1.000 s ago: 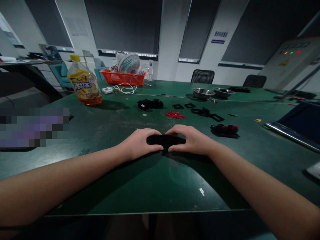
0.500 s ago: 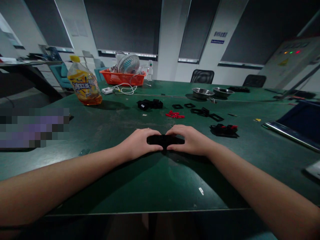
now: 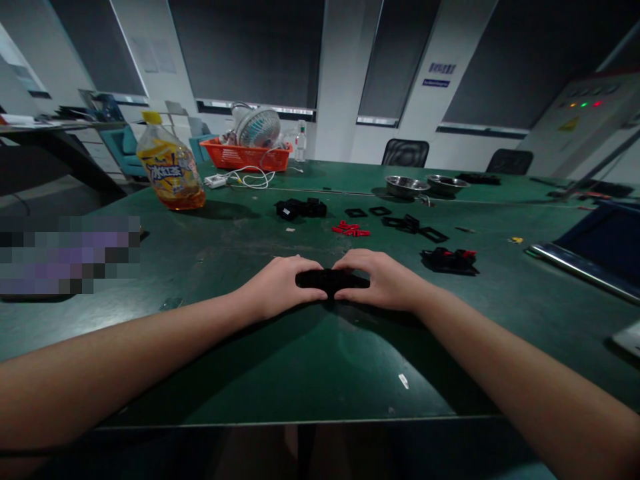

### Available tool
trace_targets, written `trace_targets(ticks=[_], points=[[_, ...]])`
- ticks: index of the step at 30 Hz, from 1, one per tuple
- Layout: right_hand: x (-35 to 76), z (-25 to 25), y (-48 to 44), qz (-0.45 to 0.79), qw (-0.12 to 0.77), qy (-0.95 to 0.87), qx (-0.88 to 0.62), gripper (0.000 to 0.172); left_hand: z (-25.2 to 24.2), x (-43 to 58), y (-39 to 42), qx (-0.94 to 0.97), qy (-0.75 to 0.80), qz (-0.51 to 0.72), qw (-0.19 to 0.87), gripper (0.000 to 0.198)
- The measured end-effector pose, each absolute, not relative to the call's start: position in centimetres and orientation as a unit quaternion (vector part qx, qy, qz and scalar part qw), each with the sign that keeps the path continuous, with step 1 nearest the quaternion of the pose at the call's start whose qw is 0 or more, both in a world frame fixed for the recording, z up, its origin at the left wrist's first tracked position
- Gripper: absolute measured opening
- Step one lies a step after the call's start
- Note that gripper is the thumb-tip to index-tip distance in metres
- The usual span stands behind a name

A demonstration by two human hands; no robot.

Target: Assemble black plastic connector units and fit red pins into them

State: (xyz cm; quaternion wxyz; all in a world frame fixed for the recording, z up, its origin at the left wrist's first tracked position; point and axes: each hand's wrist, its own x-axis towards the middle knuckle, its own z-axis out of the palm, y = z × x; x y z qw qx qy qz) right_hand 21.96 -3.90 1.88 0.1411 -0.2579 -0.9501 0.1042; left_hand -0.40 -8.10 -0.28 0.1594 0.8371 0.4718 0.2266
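A small black plastic part [image 3: 331, 280] lies on the green table [image 3: 310, 360] in front of me. My left hand [image 3: 280, 285] grips its left end with curled fingers. My right hand [image 3: 383, 280] grips its right end the same way. Both hands rest on the tabletop, and most of the part is covered by my fingers. Beyond my hands lie several red clips [image 3: 350, 230], black square frames [image 3: 410, 223], a pile of black parts [image 3: 300, 209] and a black and red assembly [image 3: 449, 259].
A yellow drink bottle [image 3: 169, 171] stands at the back left. An orange basket [image 3: 245, 155] with a white fan [image 3: 258, 127] and a white cable [image 3: 247, 177] sits behind it. Two steel bowls [image 3: 425, 184] stand at the back right. A dark tray [image 3: 595, 250] lies at the right edge.
Both hands stay on the black part with almost no movement; the view has shifted very slightly.
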Motion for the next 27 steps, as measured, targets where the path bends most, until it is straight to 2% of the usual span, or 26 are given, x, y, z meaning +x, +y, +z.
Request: trace_targets(ticks=[27], points=[[21.92, 1.93, -3.85, 0.090, 0.134, -0.953, -0.255, 0.036, -0.40, -0.36, -8.22, 0.841, 0.473, 0.217, 0.149, 0.039]])
